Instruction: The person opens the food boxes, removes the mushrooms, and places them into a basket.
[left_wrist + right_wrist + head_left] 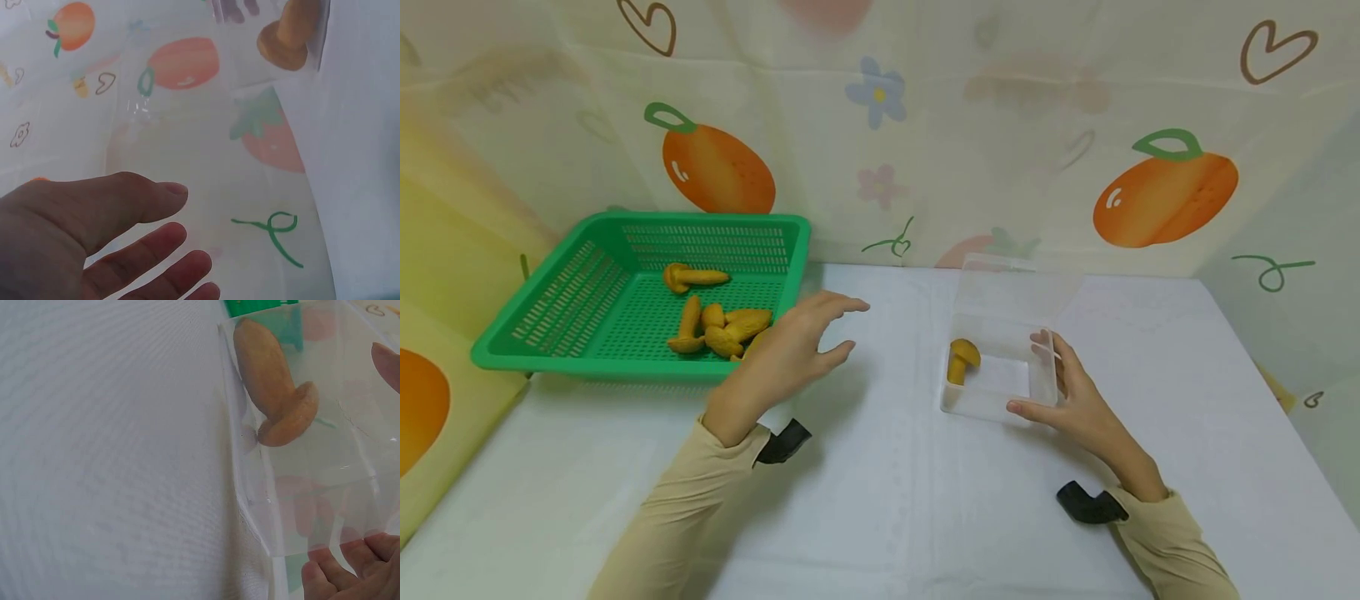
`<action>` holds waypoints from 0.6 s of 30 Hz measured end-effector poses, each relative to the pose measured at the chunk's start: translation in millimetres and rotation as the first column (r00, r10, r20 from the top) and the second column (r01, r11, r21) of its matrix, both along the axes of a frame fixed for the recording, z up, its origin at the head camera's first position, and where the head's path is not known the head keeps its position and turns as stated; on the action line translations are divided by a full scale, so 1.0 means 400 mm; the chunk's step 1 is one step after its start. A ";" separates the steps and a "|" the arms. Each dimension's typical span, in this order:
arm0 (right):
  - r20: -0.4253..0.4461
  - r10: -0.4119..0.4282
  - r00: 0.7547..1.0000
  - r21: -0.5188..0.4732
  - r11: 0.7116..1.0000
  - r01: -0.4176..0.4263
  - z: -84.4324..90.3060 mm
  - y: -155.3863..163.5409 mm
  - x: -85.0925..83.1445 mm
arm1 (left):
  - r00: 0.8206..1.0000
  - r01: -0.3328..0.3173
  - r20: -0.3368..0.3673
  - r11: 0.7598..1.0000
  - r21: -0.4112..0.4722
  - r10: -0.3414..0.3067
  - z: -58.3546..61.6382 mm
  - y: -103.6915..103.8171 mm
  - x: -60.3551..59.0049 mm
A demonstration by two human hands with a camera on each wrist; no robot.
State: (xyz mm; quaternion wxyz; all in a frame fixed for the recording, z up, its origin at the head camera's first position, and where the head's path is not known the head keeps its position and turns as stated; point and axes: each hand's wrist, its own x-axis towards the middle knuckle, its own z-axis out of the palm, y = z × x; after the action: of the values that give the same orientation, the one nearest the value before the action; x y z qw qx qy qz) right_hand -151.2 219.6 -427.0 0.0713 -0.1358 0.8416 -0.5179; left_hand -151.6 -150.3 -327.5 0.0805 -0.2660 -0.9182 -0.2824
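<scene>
My right hand (pixel 1082 408) grips the right side of a clear plastic box (pixel 985 402), thumb at the near corner and fingers along the right wall. The box's clear lid (pixel 1007 287) stands raised at the back. Inside, against the left wall, is one yellow-brown mushroom (pixel 962 360); the right wrist view shows its thick stem and cap (pixel 300 415) through the plastic. Between basket and box, my left hand (pixel 786 350) hovers with nothing held, thumb and fingers spread apart. It partly hides the near right corner of the green basket (pixel 602 365).
Several more mushrooms lie in the basket, one mushroom (pixel 696 277) toward the back and the others bunched at the front right. A white cloth covers the table (pixel 880 500). A fruit-printed curtain (pixel 925 125) hangs behind it.
</scene>
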 end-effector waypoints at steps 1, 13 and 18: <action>0.000 0.000 1.000 -0.001 1.000 0.000 0.000 0.000 0.000 | 1.000 0.004 0.002 1.000 -0.008 -0.004 -0.001 0.007 -0.001; 0.011 -0.007 1.000 0.002 1.000 0.007 -0.002 -0.001 0.001 | 0.994 0.089 0.067 0.995 -0.051 -0.085 -0.010 0.091 -0.017; 0.005 -0.009 1.000 0.002 1.000 0.009 -0.002 -0.002 0.002 | 0.990 0.118 0.081 0.992 -0.045 -0.114 -0.010 0.122 -0.025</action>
State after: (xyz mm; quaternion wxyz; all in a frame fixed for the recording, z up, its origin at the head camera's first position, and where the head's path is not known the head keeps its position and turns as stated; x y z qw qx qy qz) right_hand -150.4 218.7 -427.7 0.0714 -0.1307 0.8425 -0.5177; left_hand -161.7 -101.6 -331.6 0.0213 -0.3094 -0.9104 -0.2739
